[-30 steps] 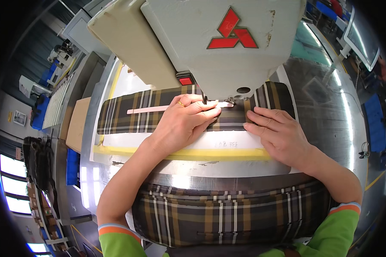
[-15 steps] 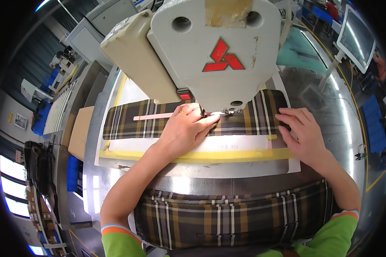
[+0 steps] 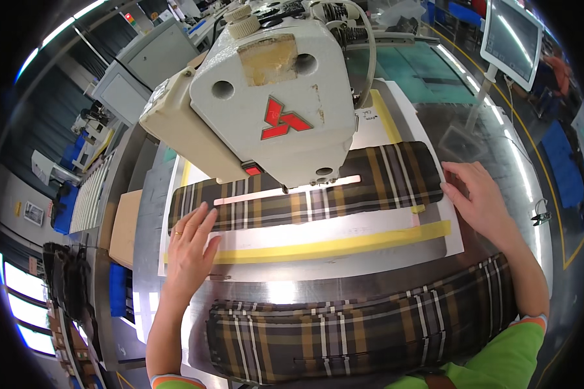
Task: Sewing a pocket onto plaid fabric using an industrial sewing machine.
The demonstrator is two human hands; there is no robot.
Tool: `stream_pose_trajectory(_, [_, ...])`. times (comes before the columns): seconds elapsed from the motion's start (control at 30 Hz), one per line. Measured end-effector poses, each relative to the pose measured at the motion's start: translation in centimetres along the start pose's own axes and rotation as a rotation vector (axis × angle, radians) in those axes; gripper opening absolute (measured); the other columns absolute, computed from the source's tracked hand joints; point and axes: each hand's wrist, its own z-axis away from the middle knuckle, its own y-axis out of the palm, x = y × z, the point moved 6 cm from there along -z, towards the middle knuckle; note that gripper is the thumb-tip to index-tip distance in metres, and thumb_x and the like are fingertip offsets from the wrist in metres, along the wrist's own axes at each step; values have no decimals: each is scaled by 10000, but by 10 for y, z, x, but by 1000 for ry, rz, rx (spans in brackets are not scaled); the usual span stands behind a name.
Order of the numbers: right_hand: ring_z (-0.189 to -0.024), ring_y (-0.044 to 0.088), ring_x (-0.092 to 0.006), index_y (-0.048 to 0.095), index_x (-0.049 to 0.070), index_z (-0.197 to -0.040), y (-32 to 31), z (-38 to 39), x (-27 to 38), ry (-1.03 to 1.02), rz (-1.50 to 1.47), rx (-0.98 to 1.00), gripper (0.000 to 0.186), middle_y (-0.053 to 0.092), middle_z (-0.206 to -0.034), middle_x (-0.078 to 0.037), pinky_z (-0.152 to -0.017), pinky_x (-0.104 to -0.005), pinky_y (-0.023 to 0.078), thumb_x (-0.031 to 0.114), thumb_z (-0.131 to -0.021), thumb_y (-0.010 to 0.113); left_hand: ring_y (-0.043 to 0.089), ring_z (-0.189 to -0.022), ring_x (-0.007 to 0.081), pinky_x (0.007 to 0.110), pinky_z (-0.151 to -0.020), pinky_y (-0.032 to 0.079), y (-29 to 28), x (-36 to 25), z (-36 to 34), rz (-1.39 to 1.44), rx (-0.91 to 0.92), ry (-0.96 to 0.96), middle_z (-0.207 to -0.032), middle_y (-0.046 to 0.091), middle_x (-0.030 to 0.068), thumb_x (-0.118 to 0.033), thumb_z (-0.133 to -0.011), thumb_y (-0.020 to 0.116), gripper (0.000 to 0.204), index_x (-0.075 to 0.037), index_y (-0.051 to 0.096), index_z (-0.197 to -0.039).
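Observation:
The sewing machine head stands over a flat plaid fabric panel, which bears a long pale pink strip and lies on a white sheet with yellow tape. My left hand is at the panel's left end, fingers apart, their tips on or just beside its lower edge. My right hand is at the right end, index finger and thumb apart at the panel's edge. Nearer me, a stack of folded plaid pieces lies along the front of the metal table.
A screen on a post stands at the back right. A cardboard piece, dark material and a side bench are on the left. Blue bins are on the right. A person is in the right background.
My left hand has left the strip under the needle and moved down-left. My right hand moved outward to the panel's right end. The view shifted, showing more of the machine's top.

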Motion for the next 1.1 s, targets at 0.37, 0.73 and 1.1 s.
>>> stream_pose_trajectory(0.37, [-919, 611, -327, 625, 25, -1270, -24, 10, -45, 227, 195, -8, 415, 662, -991, -161, -829, -413, 503, 298, -961, 666, 549, -1280, 270, 514, -1170, 325, 9, 11, -15, -106, 34, 66, -1382, 598, 108, -7, -806, 693, 386, -62, 642, -1185])
stream_pose_trajectory(0.73, [-809, 587, -101, 486, -59, -1452, -42, 31, -193, 668, -226, -49, 610, 609, -895, -30, -745, -265, 488, 98, -907, 710, 618, -1181, 220, 572, -1204, 271, 38, -59, -46, 176, -119, 259, -1290, 665, 33, 79, -775, 630, 520, -110, 604, -1258])
stream_pose_trajectory(1.1, [-748, 583, -66, 701, -65, -1033, -88, 70, -171, 571, -185, -316, 240, 684, -817, -20, -673, -252, 465, 142, -917, 736, 662, -1023, 222, 555, -1152, 361, 17, -83, -47, 191, -154, 393, -1058, 737, 16, -15, -721, 726, 302, -94, 748, -1011])
